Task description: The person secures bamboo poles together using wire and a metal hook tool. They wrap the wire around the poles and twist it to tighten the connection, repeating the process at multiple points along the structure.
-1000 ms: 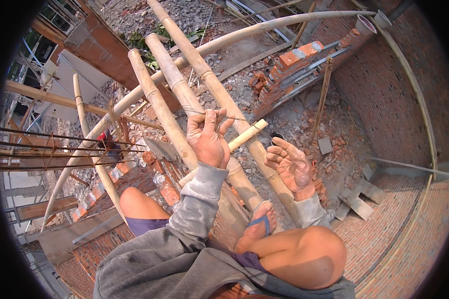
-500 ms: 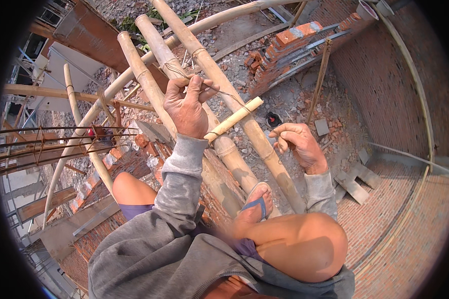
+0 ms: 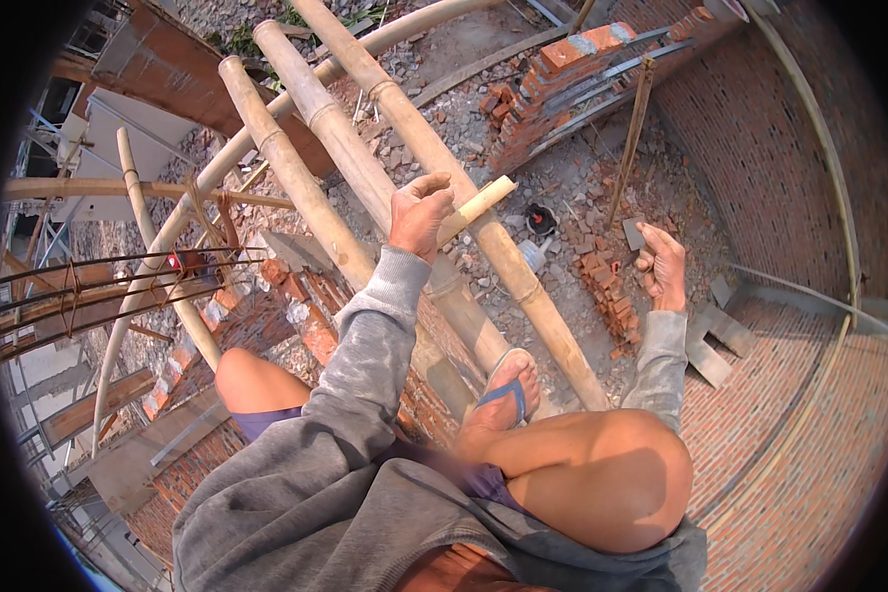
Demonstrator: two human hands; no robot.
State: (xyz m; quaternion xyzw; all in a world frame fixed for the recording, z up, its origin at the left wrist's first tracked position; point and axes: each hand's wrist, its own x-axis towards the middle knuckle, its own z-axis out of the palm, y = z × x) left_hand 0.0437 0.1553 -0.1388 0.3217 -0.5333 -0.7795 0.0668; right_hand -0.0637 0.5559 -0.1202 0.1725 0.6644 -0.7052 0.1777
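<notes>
My left hand (image 3: 422, 217) is closed in a pinch over the bamboo poles, against the near end of a short split bamboo piece (image 3: 479, 209). That piece lies crosswise over the middle bamboo pole (image 3: 340, 133) and the right bamboo pole (image 3: 431, 148); my fingers hide part of it. Out to the right, my right hand (image 3: 663, 266) is raised with its fingers curled and pinched. Whatever either hand grips is too thin or hidden to make out. My sandalled foot (image 3: 508, 395) rests on the poles.
A third bamboo pole (image 3: 296, 168) runs along the left, and a curved bamboo pole (image 3: 237, 158) crosses under them. Far below lies brick rubble (image 3: 602, 296) beside a broken brick wall (image 3: 562, 89). Steel rebar (image 3: 99, 266) juts in at the left.
My right hand has swung right and slightly up, away from the poles. My left hand has come down and right, onto the short piece. The thin dark cord seen earlier no longer shows clearly.
</notes>
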